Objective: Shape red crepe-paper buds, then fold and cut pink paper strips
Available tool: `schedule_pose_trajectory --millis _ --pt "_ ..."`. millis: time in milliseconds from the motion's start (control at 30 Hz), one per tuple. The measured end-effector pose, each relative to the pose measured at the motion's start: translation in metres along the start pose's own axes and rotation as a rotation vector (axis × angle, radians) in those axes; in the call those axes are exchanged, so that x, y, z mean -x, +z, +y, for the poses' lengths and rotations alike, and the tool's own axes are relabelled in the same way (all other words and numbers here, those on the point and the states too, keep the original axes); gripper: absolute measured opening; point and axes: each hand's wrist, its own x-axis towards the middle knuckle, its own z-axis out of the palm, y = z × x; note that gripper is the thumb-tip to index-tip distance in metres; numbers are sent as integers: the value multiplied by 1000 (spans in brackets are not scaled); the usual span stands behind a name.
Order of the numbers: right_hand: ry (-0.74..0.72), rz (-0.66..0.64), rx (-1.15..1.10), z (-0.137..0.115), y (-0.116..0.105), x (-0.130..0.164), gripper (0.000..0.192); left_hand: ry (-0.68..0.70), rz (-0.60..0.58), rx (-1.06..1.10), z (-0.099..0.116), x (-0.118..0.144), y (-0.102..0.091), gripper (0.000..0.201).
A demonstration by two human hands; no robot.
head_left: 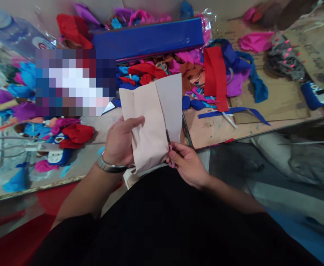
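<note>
1. Gripped from both sides, a pale pink cloth (148,125) stands upright in front of the person's body, above the dark lap and just before the near edge of the table (212,131).
2. Left hand (120,142) is closed on the cloth's left edge, thumb laid across the front and fingers behind; a metal watch (110,167) sits on that wrist.
3. Right hand (186,162) is wrapped around small pink-handled scissors (169,146) at the cloth's lower right, with the blades pushed up into the cloth.
4. A slit runs upward from the scissors, so the right part of the cloth hangs as a separate, greyer strip.
5. Beyond the cloth, the table is covered with loose scraps of cloth in red, blue, purple, pink and orange.
6. A red strip (215,77) lies to the right of the cloth's top, with a narrow blue strip (234,111) just beyond its lower end.
7. To the left, near the table edge, sits a crumpled red scrap (77,133).
8. Farther back, a long blue box (151,38) lies across the table.
9. At the far right, a pink scrap (255,40) rests on bare brown board.
10. One patch at the left of the table is blurred out.
</note>
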Motion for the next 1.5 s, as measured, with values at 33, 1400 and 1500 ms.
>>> schedule_pose_trajectory --millis 33,1400,1500 --pt "1 3 0 0 0 0 43 3 1 -1 0 0 0 34" --pt "-51 -36 -4 -3 -10 -1 40 91 -36 8 -1 4 -2 38" --pt "-55 -45 -12 -4 -8 0 34 88 -21 13 0 5 1 38"
